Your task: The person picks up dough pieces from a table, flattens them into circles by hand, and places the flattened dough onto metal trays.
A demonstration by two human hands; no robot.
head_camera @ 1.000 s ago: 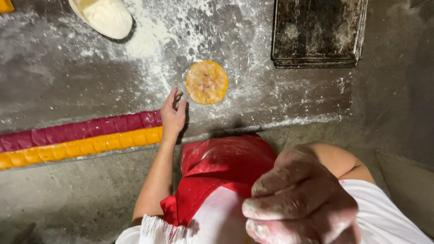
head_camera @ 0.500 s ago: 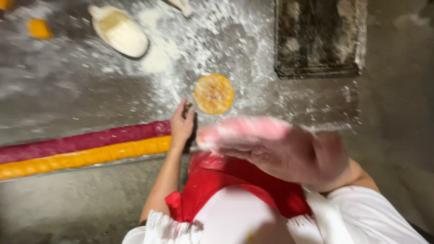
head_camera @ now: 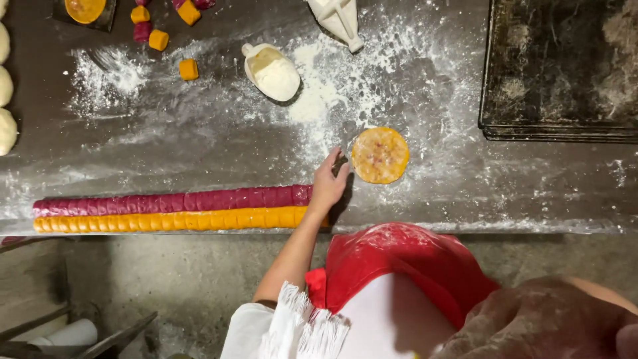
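Head view: left hand [head_camera: 327,183] rests loosely open on floured table [head_camera: 199,143]; right hand [head_camera: 545,322] loosely curled, empty.

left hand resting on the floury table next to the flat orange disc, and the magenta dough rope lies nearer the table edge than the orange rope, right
Not quite. The left hand does rest on the floury table beside the flat orange disc, but the ropes are the other way round: the orange rope lies nearer the table edge, with the magenta rope just behind it. The head view shows this.
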